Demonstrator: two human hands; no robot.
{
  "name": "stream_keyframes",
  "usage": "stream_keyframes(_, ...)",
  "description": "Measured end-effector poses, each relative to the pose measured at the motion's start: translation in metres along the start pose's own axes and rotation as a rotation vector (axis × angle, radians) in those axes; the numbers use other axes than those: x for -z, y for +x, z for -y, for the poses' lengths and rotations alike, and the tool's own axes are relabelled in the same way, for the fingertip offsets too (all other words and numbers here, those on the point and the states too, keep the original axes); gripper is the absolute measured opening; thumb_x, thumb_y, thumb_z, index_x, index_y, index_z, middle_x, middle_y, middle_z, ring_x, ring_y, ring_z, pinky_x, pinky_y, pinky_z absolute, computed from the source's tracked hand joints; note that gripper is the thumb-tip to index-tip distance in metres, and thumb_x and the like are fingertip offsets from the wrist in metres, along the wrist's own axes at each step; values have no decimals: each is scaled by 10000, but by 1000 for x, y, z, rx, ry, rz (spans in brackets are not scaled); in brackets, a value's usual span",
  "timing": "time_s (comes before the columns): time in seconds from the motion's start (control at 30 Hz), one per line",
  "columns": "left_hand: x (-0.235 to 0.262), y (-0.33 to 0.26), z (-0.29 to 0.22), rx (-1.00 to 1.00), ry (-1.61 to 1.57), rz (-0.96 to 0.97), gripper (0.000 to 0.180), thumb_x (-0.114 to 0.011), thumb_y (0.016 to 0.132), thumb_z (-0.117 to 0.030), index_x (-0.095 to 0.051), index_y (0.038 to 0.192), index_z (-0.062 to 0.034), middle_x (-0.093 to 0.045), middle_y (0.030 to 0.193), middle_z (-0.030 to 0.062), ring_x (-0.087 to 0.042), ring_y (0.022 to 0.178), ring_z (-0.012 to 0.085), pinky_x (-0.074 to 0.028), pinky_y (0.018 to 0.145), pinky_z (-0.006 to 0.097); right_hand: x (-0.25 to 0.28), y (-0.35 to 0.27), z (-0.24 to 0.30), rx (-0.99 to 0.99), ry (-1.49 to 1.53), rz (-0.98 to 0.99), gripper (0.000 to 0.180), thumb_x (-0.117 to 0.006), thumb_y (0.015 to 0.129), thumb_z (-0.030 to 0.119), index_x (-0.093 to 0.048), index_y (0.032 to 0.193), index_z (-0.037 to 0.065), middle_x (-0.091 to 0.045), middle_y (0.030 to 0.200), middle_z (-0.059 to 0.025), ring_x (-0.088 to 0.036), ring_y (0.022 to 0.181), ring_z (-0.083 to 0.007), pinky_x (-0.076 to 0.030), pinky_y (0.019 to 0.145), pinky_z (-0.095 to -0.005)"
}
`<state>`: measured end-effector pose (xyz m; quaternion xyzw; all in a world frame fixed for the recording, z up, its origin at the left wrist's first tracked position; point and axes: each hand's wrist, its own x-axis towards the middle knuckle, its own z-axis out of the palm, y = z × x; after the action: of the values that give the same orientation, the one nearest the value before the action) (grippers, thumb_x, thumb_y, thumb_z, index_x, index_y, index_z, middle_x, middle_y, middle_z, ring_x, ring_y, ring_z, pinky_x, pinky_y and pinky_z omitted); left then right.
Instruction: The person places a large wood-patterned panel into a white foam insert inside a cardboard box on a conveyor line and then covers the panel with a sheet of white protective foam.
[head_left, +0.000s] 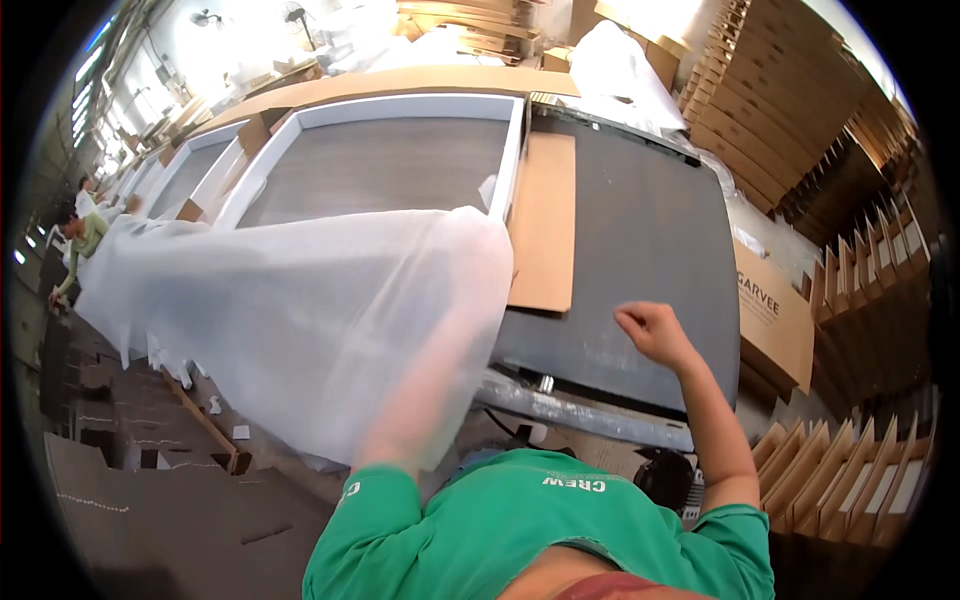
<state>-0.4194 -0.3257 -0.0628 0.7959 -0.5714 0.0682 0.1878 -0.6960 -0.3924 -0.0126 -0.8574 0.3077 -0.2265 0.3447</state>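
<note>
The translucent white sheet spans the centre-left of the frame, its upper edge lying over the near part of the white frame and its lower part hanging toward the floor. My left hand is at the sheet's right end, veiled and blurred; I cannot tell whether it grips. My right hand is clenched, with nothing visible in it, above the grey bench at centre-right. A flat cardboard piece lies on that bench, beside the white frame. Step in hand, as I judge it: positioning the sheet over the white frame. Next move, presumably: take the sheet's free edge with both hands, then draw it level, avoiding creases.
</note>
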Motion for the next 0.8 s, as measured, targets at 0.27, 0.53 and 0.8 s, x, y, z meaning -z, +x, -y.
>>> stream_keyframes(0.27,-34,-15,42,-50,-87,-218,384,-632,713,-433,-570,710,-54,-543,622,144,-549,596,299,-432,547,437,-7,271,-44,131,-327,105,153,-571,773,147,-618,790,2,-561,635,-174,-511,529,-246,-427,534,-329)
stream_keyframes(0.53,-38,-53,47,-82,-65,-302,361,-653,701,-397,-570,704,-45,-547,624,132,-546,560,266,-437,513,388,-64,469,-138,323,-696,-70,277,-589,771,277,-594,976,92,-562,968,-184,-537,888,-406,-447,760,-426)
stream_keyframes(0.8,-50,-68,28,-20,31,-243,341,-682,682,-351,-568,725,-32,-559,650,105,-550,568,235,-436,509,355,-120,558,-158,-270,-856,-131,441,-476,789,161,-404,1191,-5,-409,1189,-336,-453,1072,-475,-427,822,-531)
